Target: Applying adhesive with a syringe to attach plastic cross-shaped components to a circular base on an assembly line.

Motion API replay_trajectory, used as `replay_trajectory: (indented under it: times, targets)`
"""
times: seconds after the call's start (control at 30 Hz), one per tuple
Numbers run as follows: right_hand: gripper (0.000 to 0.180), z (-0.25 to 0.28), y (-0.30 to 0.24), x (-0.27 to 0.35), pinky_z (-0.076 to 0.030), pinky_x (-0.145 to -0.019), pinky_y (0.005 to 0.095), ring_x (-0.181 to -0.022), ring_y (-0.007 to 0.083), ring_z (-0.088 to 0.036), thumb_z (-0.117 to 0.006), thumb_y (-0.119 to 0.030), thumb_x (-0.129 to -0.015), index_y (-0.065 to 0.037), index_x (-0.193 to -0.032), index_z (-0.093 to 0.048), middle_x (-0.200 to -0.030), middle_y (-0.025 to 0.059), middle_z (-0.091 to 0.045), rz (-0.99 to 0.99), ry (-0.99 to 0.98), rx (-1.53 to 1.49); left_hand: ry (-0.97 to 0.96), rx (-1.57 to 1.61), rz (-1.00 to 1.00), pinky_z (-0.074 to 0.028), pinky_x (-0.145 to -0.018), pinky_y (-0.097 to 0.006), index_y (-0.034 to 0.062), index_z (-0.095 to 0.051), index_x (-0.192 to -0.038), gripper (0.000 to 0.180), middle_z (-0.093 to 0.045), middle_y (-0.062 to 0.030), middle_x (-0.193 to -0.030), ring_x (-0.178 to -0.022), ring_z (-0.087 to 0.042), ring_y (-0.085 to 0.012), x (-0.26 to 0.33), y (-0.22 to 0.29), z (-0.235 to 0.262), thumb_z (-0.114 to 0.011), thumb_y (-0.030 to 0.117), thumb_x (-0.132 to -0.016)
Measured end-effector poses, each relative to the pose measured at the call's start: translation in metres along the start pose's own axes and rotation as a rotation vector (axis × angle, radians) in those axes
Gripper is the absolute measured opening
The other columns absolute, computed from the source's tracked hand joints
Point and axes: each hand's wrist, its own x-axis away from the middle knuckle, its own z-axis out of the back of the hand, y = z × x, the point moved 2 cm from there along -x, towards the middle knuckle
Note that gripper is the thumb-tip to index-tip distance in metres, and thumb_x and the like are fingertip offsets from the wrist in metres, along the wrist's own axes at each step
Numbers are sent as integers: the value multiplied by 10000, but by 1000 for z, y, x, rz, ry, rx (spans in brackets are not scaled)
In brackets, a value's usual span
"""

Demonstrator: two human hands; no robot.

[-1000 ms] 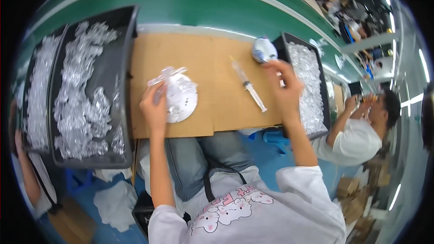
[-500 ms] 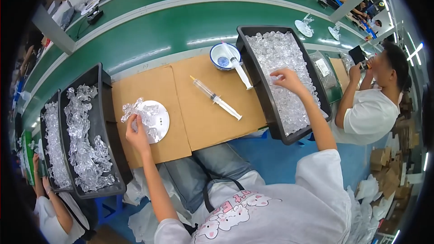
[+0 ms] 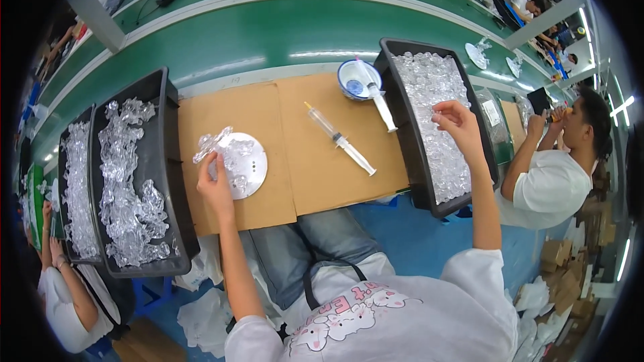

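Beside the white round disc [image 3: 253, 173], my left hand [image 3: 216, 184] pinches a clear plastic piece [image 3: 211, 144] at the disc's left edge. More clear pieces lie on the disc, partly behind my fingers. Over the right black bin [image 3: 396, 104], filled with small clear plastic pieces [image 3: 448, 174], hangs my right hand [image 3: 464, 133]. Its thumb and fingertips are drawn together; whatever is between them is too small to make out. Between my hands, a syringe [image 3: 341, 139] with a yellow tip lies on the cardboard [image 3: 315, 188].
A blue-and-white bowl [image 3: 345, 79] holds a second syringe [image 3: 379, 100] leaning over its rim. Two black bins [image 3: 176, 181] of clear parts stand at the left. One co-worker [image 3: 553, 167] sits at the right, another [image 3: 67, 295] at the left. A green bench [image 3: 268, 37] runs behind.
The bench and bins appear shifted in the view. My right hand has risen slightly over the bin, its fingers closer together. The left hand still holds the clear piece by the disc.
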Motion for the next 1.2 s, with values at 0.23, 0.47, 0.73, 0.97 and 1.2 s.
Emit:
replay_trajectory:
  times: [0.23, 0.47, 0.73, 0.97, 1.2]
  targets:
    - [214, -166, -63, 36, -473, -697, 202, -777, 69, -572, -573, -140, -892, -8, -1058, -598, -882, 18, -608, -110, -431, -390, 1, 37, -58, -448, -826, -330, -7, -649, -948, 170, -654, -134, -934, -903, -607, -247, 0, -2, -8, -618, 119, -838]
    - [189, -262, -53, 13, -481, -673, 206, -716, 71, -580, -636, -140, -843, 22, -939, -620, -797, 39, -626, 68, -339, -200, 1, 15, -133, -443, -784, -357, 18, -657, -902, 141, -628, -121, -854, -858, -578, -303, 0, 17, -5, -609, 124, -822]
    - [264, -301, -48, 6, -496, -577, 245, -621, 114, -609, -703, -188, -774, 49, -862, -629, -705, 77, -645, -57, -323, -146, -13, 12, -127, -431, -816, -379, 21, -661, -902, 141, -630, -119, -874, -894, -572, -304, -1, 18, -5, -601, 119, -821]
    - [253, -306, -65, 10, -498, -575, 245, -588, 116, -607, -714, -169, -761, 43, -861, -620, -693, 81, -645, 200, -298, 195, -32, -26, -103, -414, -889, -385, 13, -657, -910, 141, -636, -139, -967, -1053, -549, -321, 0, 14, -5, -603, 99, -813]
    - [251, -310, -52, 12, -481, -569, 265, -577, 122, -576, -702, -177, -789, 33, -871, -590, -674, 77, -608, 175, -319, 60, -10, 3, -91, -443, -837, -366, -9, -645, -905, 130, -636, -151, -924, -978, -582, -316, 1, 16, -5, -609, 71, -809]
